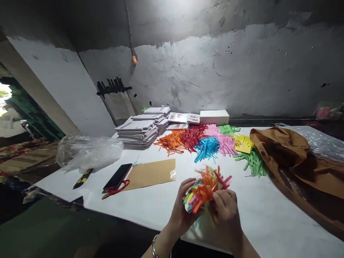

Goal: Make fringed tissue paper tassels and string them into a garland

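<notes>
Between my two hands, above the front of the white table, is a bunch of multicoloured paper fringe strips, mostly orange with red, yellow, pink, green and blue. My left hand curls around its left side, fingers wrapped on it. On the right, the bent fingers of my right hand pinch the bunch's edge. The strips hide some fingertips. Just beyond lie fringed paper piles: orange, dark red, blue, pink, yellow and green.
Stacked white flat packs and a white box stand by the wall. Left are a clear plastic bag, a cutter knife, a phone and a brown envelope. A brown bag covers the right side.
</notes>
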`<control>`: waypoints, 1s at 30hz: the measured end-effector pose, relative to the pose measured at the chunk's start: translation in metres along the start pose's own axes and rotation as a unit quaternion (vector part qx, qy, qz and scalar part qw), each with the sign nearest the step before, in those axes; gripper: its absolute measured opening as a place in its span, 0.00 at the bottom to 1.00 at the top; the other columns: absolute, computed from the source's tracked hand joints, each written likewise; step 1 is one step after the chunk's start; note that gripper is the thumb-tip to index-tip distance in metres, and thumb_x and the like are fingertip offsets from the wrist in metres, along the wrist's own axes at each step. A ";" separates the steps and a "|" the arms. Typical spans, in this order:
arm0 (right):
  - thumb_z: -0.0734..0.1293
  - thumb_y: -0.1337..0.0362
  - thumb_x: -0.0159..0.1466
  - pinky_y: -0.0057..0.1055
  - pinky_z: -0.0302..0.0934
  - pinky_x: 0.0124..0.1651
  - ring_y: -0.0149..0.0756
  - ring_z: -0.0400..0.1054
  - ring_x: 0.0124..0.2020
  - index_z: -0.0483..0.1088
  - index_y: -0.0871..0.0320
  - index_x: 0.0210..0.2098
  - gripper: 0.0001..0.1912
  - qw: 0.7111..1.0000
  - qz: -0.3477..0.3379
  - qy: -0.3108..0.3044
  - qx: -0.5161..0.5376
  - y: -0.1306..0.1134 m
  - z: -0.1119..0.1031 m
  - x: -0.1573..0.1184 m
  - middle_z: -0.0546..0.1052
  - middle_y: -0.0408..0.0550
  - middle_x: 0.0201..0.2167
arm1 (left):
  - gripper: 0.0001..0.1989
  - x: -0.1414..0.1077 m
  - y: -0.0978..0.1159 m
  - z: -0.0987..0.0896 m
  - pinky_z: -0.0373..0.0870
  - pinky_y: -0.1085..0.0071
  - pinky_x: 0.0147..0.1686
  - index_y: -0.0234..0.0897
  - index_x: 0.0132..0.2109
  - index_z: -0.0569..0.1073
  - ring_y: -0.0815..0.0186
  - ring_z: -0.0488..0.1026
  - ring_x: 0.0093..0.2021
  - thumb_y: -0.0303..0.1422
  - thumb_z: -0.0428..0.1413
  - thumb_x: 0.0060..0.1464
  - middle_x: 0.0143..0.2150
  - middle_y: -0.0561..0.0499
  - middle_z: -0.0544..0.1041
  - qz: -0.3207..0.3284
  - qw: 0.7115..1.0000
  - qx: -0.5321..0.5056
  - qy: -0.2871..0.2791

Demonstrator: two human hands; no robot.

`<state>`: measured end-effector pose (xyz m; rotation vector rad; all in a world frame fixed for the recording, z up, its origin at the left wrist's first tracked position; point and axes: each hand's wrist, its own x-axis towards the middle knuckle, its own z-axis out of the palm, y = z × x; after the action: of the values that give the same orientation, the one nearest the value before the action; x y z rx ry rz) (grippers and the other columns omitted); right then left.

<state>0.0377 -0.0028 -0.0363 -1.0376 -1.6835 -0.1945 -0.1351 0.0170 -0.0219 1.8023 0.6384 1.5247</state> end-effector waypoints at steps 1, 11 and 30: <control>0.64 0.73 0.65 0.44 0.58 0.48 0.39 0.68 0.35 0.69 0.54 0.43 0.10 1.000 -0.011 0.007 -0.001 0.000 0.000 -0.003 0.75 0.46 0.33 | 0.27 -0.001 0.002 -0.002 0.67 0.58 0.57 0.46 0.59 0.70 0.52 0.67 0.59 0.35 0.66 0.53 0.58 0.42 0.68 0.034 0.998 0.042 0.011; 0.63 0.63 0.68 0.40 0.65 0.46 0.43 0.68 0.45 0.70 0.54 0.43 0.06 0.972 0.206 0.099 0.059 0.020 -0.038 -0.016 0.73 0.51 0.42 | 0.12 -0.018 0.002 -0.027 0.72 0.54 0.49 0.45 0.53 0.74 0.52 0.66 0.56 0.31 0.55 0.63 0.54 0.40 0.71 0.208 0.952 0.218 -0.059; 0.67 0.53 0.67 0.27 0.65 0.34 0.33 0.68 0.30 0.69 0.54 0.34 0.11 0.817 0.388 -0.085 0.417 -0.004 -0.042 -0.012 0.72 0.43 0.27 | 0.15 -0.032 0.009 -0.039 0.76 0.57 0.53 0.42 0.54 0.76 0.53 0.70 0.59 0.27 0.57 0.61 0.49 0.42 0.80 0.280 0.876 0.342 -0.193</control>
<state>0.0645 -0.0364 -0.0290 -0.9558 -1.1389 1.1087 -0.1795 -0.0050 -0.0326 2.9483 0.5064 1.2752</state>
